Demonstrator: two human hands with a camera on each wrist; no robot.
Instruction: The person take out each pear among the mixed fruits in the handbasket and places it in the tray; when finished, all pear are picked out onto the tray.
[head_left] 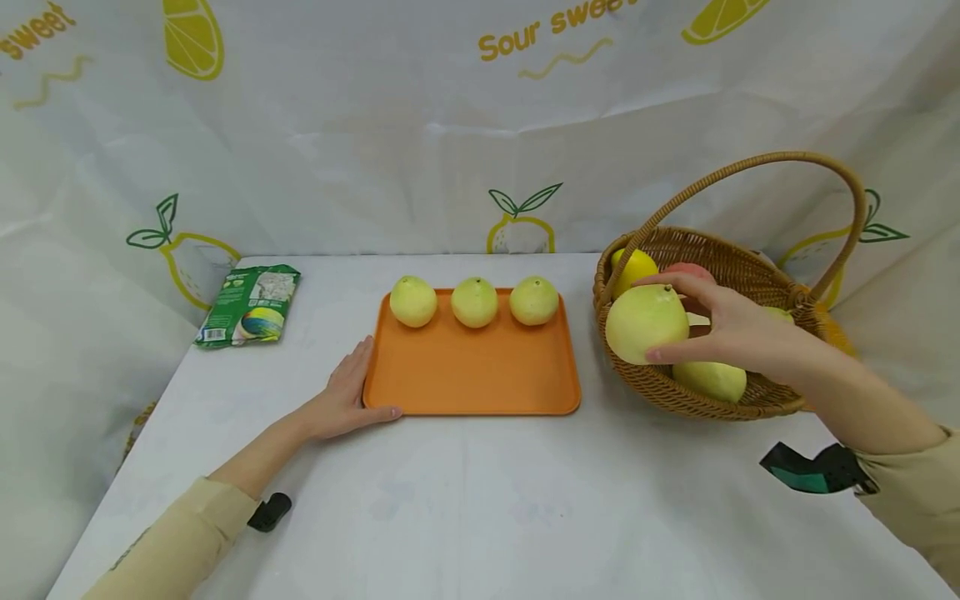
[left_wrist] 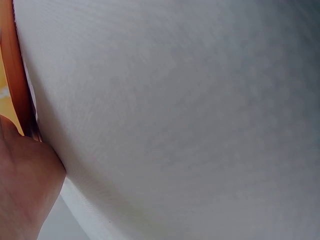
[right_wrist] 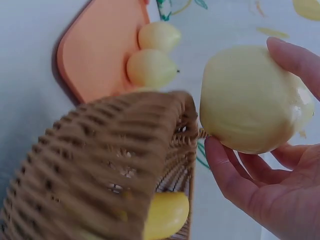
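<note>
**At the basket's left side, one pale fruit in my right hand**

On the cloth backdrop (head_left: 360,150) I can read "Sour sweet" near the top, and "sweet" alone at the upper left. Two yellow lemon slices are printed along the top edge, with three leafy lemon outlines lower down. To my left lies one green packet (head_left: 251,307); it bears a barcode in its near corner, but its lettering is too small for me to read.

I count one orange tray (head_left: 472,371) on the white table (head_left: 450,500), with three pale green fruits (head_left: 474,302) in a row along its far edge. My left hand (head_left: 345,404) rests at the tray's near left corner, fingers extended along the left rim and thumb along the near one.

My right hand (head_left: 733,332) curls thumb and fingers round one pale green fruit (head_left: 647,327), in front of the wicker basket (head_left: 651,385) with its single arched handle (head_left: 795,156); I cannot tell whether fruit and rim touch. Inside the basket I see one yellow fruit (head_left: 636,268), one red fruit (head_left: 693,269) and another pale green one (head_left: 711,379); my hand hides part of the rest, so I cannot count them all.
</note>
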